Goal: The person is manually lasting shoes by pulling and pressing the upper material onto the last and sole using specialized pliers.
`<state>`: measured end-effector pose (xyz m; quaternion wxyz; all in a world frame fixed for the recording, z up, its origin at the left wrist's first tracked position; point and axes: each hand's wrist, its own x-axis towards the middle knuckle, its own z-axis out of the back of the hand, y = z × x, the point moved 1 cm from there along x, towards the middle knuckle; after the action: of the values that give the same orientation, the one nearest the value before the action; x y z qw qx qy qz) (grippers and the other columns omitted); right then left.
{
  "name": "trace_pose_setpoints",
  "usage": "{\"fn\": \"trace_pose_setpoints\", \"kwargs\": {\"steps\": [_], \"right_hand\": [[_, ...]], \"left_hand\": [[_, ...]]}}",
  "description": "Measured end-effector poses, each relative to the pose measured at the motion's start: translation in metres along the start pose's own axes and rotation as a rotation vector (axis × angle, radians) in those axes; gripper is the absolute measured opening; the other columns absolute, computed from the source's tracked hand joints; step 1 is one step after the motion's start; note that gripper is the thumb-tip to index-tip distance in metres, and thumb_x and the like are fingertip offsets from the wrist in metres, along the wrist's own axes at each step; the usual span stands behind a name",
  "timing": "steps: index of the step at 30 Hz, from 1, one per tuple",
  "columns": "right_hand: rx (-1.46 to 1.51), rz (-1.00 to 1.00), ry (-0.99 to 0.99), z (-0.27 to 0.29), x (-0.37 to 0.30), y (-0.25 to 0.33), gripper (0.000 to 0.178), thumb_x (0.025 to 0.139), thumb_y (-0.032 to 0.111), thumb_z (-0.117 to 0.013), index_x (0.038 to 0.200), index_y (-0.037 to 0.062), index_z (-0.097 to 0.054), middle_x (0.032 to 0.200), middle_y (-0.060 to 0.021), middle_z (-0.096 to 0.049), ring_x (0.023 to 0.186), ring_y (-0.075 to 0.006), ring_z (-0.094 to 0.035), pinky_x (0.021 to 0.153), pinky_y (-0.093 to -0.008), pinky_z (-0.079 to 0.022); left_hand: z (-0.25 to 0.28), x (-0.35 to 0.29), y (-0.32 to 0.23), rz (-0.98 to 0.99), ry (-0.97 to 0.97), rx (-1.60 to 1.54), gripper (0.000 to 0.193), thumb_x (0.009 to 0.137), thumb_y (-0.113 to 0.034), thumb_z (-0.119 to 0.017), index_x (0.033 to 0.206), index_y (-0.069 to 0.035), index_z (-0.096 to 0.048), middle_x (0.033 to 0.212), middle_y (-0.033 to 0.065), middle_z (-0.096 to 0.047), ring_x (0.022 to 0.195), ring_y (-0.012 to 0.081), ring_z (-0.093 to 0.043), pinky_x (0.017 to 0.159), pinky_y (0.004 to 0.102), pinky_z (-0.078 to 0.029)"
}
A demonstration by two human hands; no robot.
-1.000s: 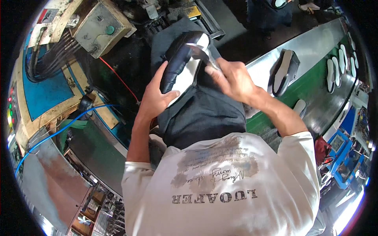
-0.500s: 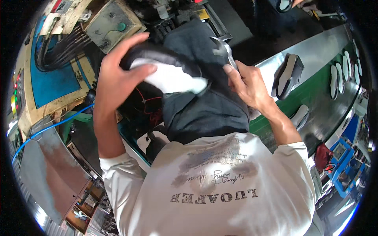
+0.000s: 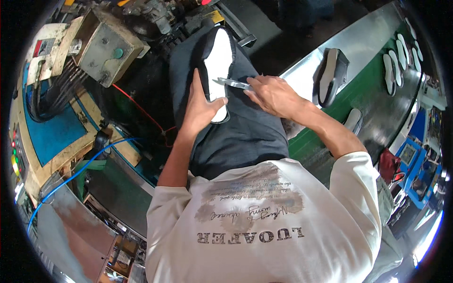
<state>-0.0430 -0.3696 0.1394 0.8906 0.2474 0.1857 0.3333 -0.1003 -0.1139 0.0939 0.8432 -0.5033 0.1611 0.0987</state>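
Observation:
Across my thighs lies a dark shoe (image 3: 220, 53), its white bottom facing up and its length pointing away from me. My left hand (image 3: 200, 106) grips its near end, thumb over the white bottom and fingers along the left side. In my right hand (image 3: 274, 95) is a metal open-end wrench (image 3: 239, 85). The wrench points left, its jaw end over the middle of the white bottom; whether it touches cannot be made out.
On the right, a green and metal bench (image 3: 304, 129) carries a dark shoe (image 3: 330, 78) on its side and several pale-soled shoes (image 3: 396, 66). A grey control box (image 3: 106, 49) with a green button stands at left, near a blue hose (image 3: 78, 172). Dark machinery (image 3: 160, 16) is ahead.
The shoe has come down from the left onto my thighs and turned lengthwise, white bottom up. My right hand has brought the wrench leftward and tilted it over the shoe.

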Motion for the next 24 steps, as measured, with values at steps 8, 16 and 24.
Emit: {"fn": "trace_pose_setpoints", "kwargs": {"steps": [8, 16, 24], "right_hand": [[-0.176, 0.293, 0.005, -0.03, 0.048, -0.023, 0.033, 0.107, 0.033, -0.064, 0.099, 0.0012, -0.063, 0.092, -0.0192, -0.069, 0.079, -0.0397, -0.075, 0.065, -0.0499, -0.06], [-0.035, 0.139, 0.248, -0.019, 0.036, -0.018, 0.044, 0.11, 0.035, -0.06, 0.09, -0.0042, -0.065, 0.086, -0.0266, -0.071, 0.082, -0.05, -0.071, 0.072, -0.0562, -0.058], [0.272, 0.036, 0.177, 0.02, 0.038, -0.027, 0.049, 0.115, 0.035, -0.053, 0.095, -0.0077, -0.064, 0.079, -0.024, -0.062, 0.074, -0.0416, -0.064, 0.076, -0.0531, -0.053]], "left_hand": [[0.005, -0.012, -0.002, 0.078, -0.066, 0.033, 0.109, 0.089, -0.025, -0.085, 0.169, 0.007, -0.018, 0.165, 0.0348, -0.04, 0.152, 0.0466, -0.045, 0.126, 0.0478, -0.036], [0.007, -0.003, 0.006, 0.024, 0.088, -0.527, 0.095, 0.1, -0.021, -0.075, 0.173, -0.005, -0.018, 0.175, 0.0263, -0.029, 0.161, 0.0394, -0.032, 0.13, 0.0449, -0.031], [-0.013, 0.008, 0.014, -0.06, -0.125, -0.186, 0.077, 0.109, -0.026, -0.061, 0.168, 0.005, -0.025, 0.172, 0.0306, -0.031, 0.16, 0.0423, -0.031, 0.132, 0.0487, -0.024]]}}
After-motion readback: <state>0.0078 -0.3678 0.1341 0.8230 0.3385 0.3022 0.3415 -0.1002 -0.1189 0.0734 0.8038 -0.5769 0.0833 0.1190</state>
